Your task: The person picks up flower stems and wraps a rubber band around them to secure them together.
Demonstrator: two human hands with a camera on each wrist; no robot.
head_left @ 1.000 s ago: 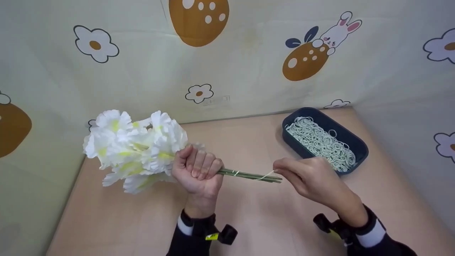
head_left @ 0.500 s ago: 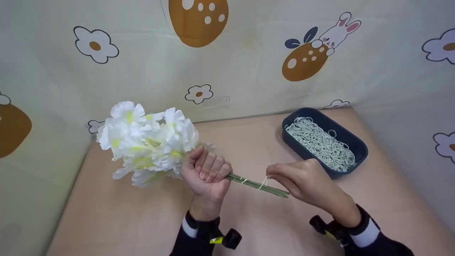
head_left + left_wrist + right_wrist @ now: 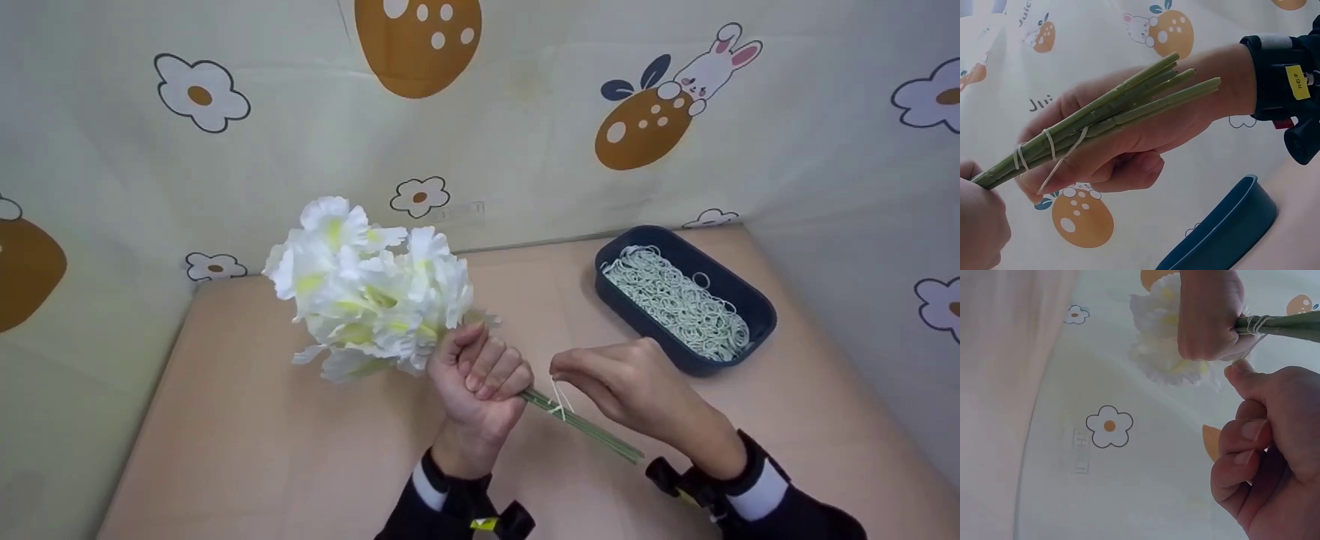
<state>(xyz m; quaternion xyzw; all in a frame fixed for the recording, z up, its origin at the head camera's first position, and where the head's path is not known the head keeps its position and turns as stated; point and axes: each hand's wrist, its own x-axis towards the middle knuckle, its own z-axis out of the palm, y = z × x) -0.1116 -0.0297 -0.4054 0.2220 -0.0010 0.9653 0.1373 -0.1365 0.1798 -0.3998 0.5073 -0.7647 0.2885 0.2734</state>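
Note:
My left hand (image 3: 480,386) grips a bunch of white artificial flowers (image 3: 367,292) by the stems, its fingers curled round them just below the blooms. Green stems (image 3: 600,435) stick out past the hand to the lower right. A pale rubber band (image 3: 1064,160) loops round the stems, and my right hand (image 3: 637,382) pinches its stretched end between thumb and forefinger, above the stems. In the left wrist view, turns of band circle the stems close to the left hand (image 3: 982,228). The right wrist view shows the right hand's (image 3: 1275,444) other fingers curled.
A dark blue tray (image 3: 761,300) of many pale rubber bands (image 3: 675,307) stands at the back right of the table (image 3: 247,450). A patterned cloth wall (image 3: 525,135) rises behind the table and on both sides.
My left hand has moved right and slightly down with the flowers, and the stems tilt more downward. My right hand has shifted a little left, drawing the band along the stems toward the left hand.

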